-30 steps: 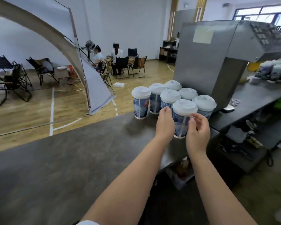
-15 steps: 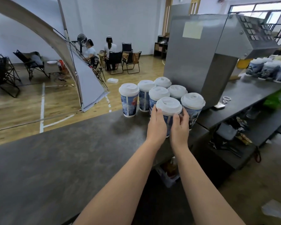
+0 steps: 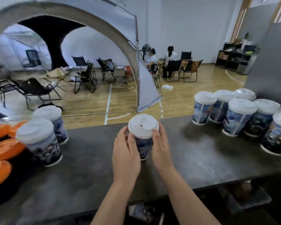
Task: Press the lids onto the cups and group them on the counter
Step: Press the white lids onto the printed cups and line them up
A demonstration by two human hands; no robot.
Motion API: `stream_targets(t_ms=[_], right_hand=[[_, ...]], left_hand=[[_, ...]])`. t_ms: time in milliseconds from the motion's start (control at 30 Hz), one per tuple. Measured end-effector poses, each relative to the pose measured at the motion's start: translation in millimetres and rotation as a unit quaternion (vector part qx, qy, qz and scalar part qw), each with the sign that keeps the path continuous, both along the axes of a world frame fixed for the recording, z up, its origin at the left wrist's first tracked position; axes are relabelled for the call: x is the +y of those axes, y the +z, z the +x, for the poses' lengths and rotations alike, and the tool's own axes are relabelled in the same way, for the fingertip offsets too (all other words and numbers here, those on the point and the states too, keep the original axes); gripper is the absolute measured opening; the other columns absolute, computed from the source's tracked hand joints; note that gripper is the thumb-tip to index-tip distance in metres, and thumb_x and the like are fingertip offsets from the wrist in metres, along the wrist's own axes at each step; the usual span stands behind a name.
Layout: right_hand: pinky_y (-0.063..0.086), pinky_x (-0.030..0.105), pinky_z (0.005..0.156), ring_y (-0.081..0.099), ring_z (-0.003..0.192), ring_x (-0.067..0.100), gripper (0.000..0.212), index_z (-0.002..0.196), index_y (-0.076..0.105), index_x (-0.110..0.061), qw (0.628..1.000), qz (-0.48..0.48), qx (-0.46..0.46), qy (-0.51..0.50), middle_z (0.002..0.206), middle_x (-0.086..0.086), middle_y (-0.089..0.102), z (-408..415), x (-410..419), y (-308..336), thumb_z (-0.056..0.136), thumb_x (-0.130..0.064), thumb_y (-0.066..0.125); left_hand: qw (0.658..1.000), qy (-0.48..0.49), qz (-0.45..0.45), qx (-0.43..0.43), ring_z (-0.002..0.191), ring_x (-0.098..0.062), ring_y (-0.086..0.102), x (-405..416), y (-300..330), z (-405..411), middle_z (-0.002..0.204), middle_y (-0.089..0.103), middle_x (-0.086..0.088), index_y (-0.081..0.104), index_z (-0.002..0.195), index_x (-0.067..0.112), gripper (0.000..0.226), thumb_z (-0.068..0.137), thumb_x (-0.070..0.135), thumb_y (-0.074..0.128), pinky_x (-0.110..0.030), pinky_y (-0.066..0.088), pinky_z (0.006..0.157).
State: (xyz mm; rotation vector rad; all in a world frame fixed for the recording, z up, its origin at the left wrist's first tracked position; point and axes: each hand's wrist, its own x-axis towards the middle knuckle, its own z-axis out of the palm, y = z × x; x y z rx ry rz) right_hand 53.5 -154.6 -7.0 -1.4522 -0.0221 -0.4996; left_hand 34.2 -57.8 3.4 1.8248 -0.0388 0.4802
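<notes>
On desk [image 3: 193,161]: one lidded cup [image 3: 143,135] gripped by left hand [image 3: 126,156] and right hand [image 3: 161,151]; six cups [image 3: 237,116] grouped right, two cups [image 3: 44,135] left.

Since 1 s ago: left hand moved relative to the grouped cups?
Yes. The left hand was at the front of the grouped cups; now it is well left of them, gripping a separate lidded cup together with the right hand.

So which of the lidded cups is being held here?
The lone cup at the middle of the counter, gripped between the left hand and right hand; the others stand untouched in side groups.
</notes>
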Motion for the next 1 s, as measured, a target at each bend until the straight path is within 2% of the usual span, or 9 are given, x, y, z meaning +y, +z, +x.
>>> stream_targets(t_ms=[67,167,267,400,533,600,767,867,1000], right_hand=[[0.048,0.020,0.090,0.060,0.108,-0.004,0.029,0.117,0.057,-0.037,0.999,0.019,0.007,0.043,0.111,-0.023,0.066,5.0,29.7,2.3,0.096,-0.043,0.037],[0.049,0.013,0.077,0.063,0.096,-0.006,0.029,0.115,0.060,-0.026,0.992,0.046,0.026,0.113,0.111,-0.008,0.067,11.2,65.7,5.8,0.105,-0.027,0.033],[0.050,0.014,0.074,0.067,0.092,0.000,0.040,0.113,0.066,-0.013,0.987,0.018,0.052,0.153,0.103,-0.003,0.072,18.0,88.0,10.9,0.096,-0.034,0.036],[0.051,0.013,0.064,0.066,0.077,0.000,0.040,0.093,0.069,-0.017,0.979,-0.026,0.088,0.184,0.085,-0.007,0.072,28.2,95.5,18.0,0.104,-0.022,0.031],[0.056,0.028,0.079,0.069,0.094,0.019,0.040,0.106,0.069,-0.010,0.963,-0.012,0.140,0.229,0.102,0.008,0.074,33.7,92.8,26.7,0.103,-0.028,0.034],[0.055,0.027,0.081,0.069,0.099,0.019,0.035,0.111,0.070,-0.011,0.974,-0.022,0.091,0.205,0.107,0.008,0.074,35.7,91.4,26.2,0.104,-0.022,0.037],[0.054,0.023,0.066,0.068,0.077,0.012,0.030,0.091,0.072,-0.008,0.998,0.018,0.027,0.058,0.086,0.003,0.075,28.1,87.9,17.9,0.102,-0.021,0.047],[0.055,0.020,0.070,0.069,0.088,0.009,0.033,0.102,0.070,-0.016,0.995,0.021,0.047,0.080,0.097,-0.002,0.075,17.3,87.4,17.4,0.105,-0.025,0.039],[0.053,0.019,0.076,0.067,0.100,0.010,0.028,0.117,0.065,-0.016,0.993,-0.004,0.034,0.116,0.109,-0.001,0.071,9.6,91.5,17.3,0.103,-0.017,0.041]], left_hand=[[0.996,0.067,0.044,-0.032,0.097,0.002,0.048,34.1,-5.5,-0.5,0.113,0.055,0.008,0.057,0.134,0.027,0.036,0.105,0.031,0.035,-0.014,0.035,0.081],[0.992,0.113,0.011,-0.062,0.094,0.002,0.053,73.6,-9.2,-2.6,0.106,0.057,0.008,0.061,0.121,0.029,0.027,0.104,0.032,0.040,-0.018,0.040,0.085],[0.997,0.038,-0.063,-0.023,0.109,0.005,0.054,99.3,-9.9,-4.6,0.115,0.060,0.016,0.053,0.119,0.032,0.031,0.099,0.050,0.037,-0.011,0.042,0.088],[0.995,-0.058,-0.081,-0.001,0.114,0.016,0.052,118.4,-9.0,-10.1,0.121,0.059,0.028,0.047,0.133,0.034,0.047,0.094,0.060,0.041,-0.002,0.039,0.085],[0.996,-0.064,-0.061,-0.007,0.123,0.005,0.051,129.1,-14.3,-5.5,0.126,0.059,0.024,0.052,0.132,0.039,0.048,0.093,0.066,0.042,-0.015,0.040,0.099],[0.995,-0.070,-0.065,-0.004,0.125,-0.002,0.052,130.2,-16.2,-5.1,0.130,0.058,0.016,0.051,0.133,0.039,0.053,0.088,0.067,0.049,-0.024,0.043,0.102],[0.985,-0.115,-0.120,0.047,0.114,0.003,0.059,123.8,-14.4,-5.7,0.127,0.059,0.015,0.034,0.129,0.038,0.066,0.078,0.063,0.069,-0.020,0.051,0.092],[0.987,-0.089,-0.121,0.055,0.121,-0.003,0.057,119.3,-17.4,-1.2,0.133,0.056,0.011,0.031,0.136,0.042,0.086,0.064,0.071,0.068,-0.033,0.049,0.103],[0.990,-0.098,-0.100,0.024,0.136,-0.002,0.043,114.2,-18.2,-3.2,0.148,0.043,0.015,0.023,0.149,0.045,0.090,0.073,0.074,0.061,-0.038,0.039,0.114]])
